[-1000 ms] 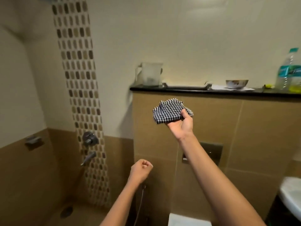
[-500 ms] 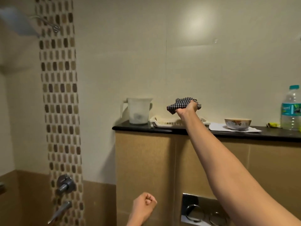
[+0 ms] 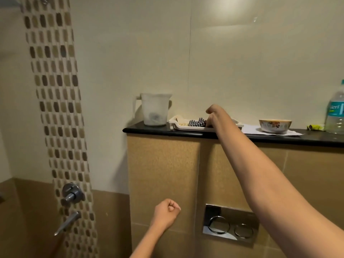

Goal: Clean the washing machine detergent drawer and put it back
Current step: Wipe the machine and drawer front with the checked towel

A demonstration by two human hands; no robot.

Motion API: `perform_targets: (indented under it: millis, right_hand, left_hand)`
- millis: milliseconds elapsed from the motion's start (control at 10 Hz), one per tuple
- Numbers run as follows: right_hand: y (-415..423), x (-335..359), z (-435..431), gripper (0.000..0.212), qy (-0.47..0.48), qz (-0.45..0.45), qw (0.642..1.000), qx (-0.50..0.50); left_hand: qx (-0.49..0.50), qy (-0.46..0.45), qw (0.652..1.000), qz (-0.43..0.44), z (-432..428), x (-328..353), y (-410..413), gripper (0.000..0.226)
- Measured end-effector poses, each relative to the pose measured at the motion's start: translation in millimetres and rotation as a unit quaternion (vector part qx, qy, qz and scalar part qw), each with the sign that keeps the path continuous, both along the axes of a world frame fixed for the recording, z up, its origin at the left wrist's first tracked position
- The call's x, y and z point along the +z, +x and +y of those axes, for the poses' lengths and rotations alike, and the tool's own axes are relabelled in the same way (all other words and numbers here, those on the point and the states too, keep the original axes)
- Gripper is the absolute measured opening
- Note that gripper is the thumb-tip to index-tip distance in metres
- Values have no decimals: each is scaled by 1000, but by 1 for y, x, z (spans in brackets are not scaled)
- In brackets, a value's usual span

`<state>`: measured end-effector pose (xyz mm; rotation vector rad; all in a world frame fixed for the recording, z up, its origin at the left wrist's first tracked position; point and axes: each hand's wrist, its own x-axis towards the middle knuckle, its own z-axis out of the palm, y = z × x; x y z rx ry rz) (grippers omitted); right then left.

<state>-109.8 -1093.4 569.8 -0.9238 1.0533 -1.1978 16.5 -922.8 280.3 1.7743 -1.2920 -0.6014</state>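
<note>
The checkered cloth [image 3: 197, 122] now lies lowered into the white drawer [image 3: 186, 128] beside the right hand [image 3: 216, 114], its grip hidden, while the left hand [image 3: 167, 211] makes an empty fist.

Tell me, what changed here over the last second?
The right hand raised the checked cloth to the ledge and lowered it into the white drawer; its fingers are hidden, so the grip is unclear. The left hand stayed fisted, holding nothing; jug, bowl and bottle stayed put.

Cream wall [image 3: 130, 53] w/ mosaic strip [image 3: 55, 90], black ledge [image 3: 149, 130] (tan tiles [image 3: 163, 174] below)
</note>
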Motion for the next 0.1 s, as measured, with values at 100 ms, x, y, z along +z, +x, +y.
perform_targets:
  millis: [100]
  right_hand:
    - [-16, 10, 35, 61, 18, 45, 999, 22]
  left_hand:
    - [-28, -13, 1000, -5, -5, 14, -10, 9]
